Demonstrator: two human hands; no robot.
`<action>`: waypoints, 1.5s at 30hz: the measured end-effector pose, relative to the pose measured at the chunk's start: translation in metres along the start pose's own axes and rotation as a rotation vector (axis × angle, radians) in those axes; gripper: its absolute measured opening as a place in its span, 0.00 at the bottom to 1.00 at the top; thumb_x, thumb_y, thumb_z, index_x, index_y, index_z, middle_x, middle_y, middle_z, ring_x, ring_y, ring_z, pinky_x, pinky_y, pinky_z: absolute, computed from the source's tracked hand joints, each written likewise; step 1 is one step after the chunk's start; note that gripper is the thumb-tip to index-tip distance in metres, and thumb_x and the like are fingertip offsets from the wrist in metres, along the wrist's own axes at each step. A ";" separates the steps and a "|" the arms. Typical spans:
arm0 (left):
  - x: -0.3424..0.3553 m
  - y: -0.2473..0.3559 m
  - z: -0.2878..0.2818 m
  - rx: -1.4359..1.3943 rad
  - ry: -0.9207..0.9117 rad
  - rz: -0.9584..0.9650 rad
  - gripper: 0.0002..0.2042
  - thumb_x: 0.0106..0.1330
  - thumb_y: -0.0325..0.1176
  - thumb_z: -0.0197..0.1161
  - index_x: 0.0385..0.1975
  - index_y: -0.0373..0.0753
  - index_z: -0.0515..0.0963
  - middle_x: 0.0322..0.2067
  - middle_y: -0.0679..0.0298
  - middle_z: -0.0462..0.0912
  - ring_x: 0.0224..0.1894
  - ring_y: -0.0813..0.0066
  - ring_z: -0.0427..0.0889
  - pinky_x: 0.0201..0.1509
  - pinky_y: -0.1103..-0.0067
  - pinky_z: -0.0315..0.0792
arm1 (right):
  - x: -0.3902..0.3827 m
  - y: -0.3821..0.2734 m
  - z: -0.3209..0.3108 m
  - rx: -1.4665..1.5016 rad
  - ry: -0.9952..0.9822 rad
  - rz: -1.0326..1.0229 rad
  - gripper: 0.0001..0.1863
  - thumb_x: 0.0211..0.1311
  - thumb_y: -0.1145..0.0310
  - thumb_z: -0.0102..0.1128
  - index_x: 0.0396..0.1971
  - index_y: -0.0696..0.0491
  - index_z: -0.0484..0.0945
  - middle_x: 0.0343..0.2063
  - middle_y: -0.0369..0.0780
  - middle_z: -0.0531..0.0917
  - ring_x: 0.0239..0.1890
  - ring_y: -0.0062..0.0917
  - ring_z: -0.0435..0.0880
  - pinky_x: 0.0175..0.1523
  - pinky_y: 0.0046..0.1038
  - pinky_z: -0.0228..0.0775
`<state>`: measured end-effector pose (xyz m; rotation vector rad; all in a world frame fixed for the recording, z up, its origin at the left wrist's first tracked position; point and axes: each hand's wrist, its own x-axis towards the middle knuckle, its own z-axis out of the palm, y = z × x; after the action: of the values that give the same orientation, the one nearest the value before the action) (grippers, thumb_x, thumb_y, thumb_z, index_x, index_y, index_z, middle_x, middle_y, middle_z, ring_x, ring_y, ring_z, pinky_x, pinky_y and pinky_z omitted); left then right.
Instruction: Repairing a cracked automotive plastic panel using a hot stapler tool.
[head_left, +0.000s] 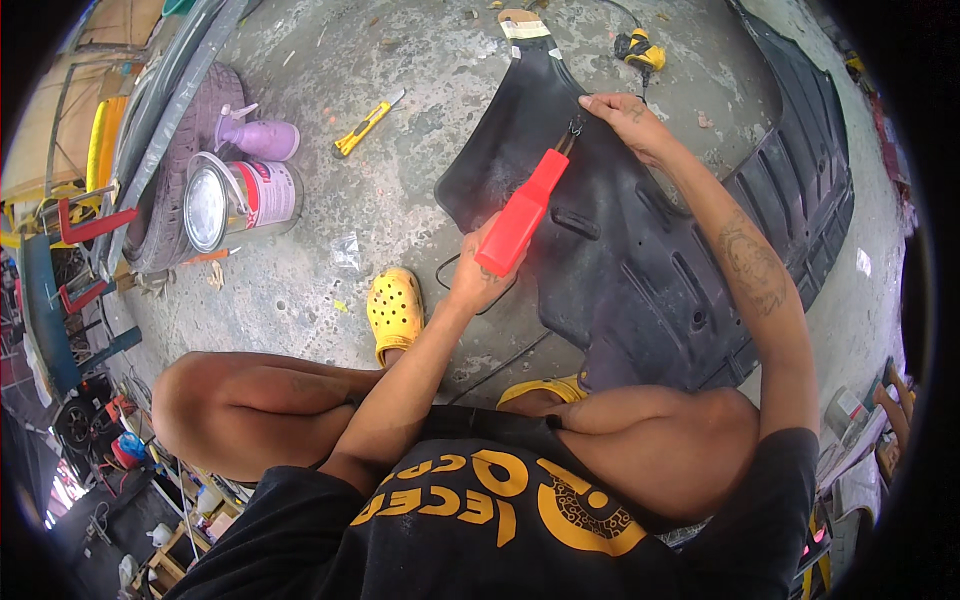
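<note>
Now left hand [478, 278] grips blocky red tool [515, 225]; right hand [636, 125] clasps ridged black panel [630, 265].

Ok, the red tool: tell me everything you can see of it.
The red tool has a smooth, plastic-looking body, wide toward the grip and narrowing to two slim, metal-looking prongs with a small dark end piece. It slants away and to the right, gripped in the left hand. Its tip is at the black molded panel; whether it touches, I can't tell.
</note>
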<state>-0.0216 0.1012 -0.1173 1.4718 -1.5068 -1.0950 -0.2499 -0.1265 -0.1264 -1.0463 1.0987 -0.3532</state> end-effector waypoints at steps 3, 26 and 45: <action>-0.002 -0.005 0.000 -0.141 -0.039 -0.113 0.14 0.60 0.23 0.64 0.46 0.33 0.76 0.34 0.56 0.81 0.36 0.60 0.82 0.43 0.73 0.75 | 0.001 0.000 0.001 0.017 -0.015 -0.016 0.21 0.69 0.56 0.59 0.47 0.59 0.80 0.41 0.34 0.84 0.41 0.15 0.80 0.47 0.18 0.74; 0.003 -0.006 -0.003 0.039 -0.029 0.019 0.14 0.59 0.24 0.63 0.45 0.34 0.76 0.38 0.54 0.79 0.39 0.54 0.81 0.44 0.71 0.75 | 0.001 -0.001 0.005 0.047 0.032 -0.057 0.17 0.69 0.58 0.60 0.43 0.58 0.82 0.38 0.35 0.85 0.36 0.16 0.82 0.42 0.20 0.76; 0.001 0.000 -0.005 0.033 -0.014 -0.034 0.14 0.64 0.29 0.65 0.48 0.35 0.77 0.38 0.57 0.82 0.39 0.63 0.83 0.47 0.74 0.75 | -0.002 -0.005 0.006 0.013 0.023 -0.044 0.18 0.70 0.59 0.58 0.46 0.59 0.81 0.41 0.37 0.85 0.39 0.18 0.82 0.46 0.21 0.76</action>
<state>-0.0172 0.0996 -0.1156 1.5199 -1.5214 -1.1079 -0.2444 -0.1246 -0.1205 -1.0590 1.0936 -0.4077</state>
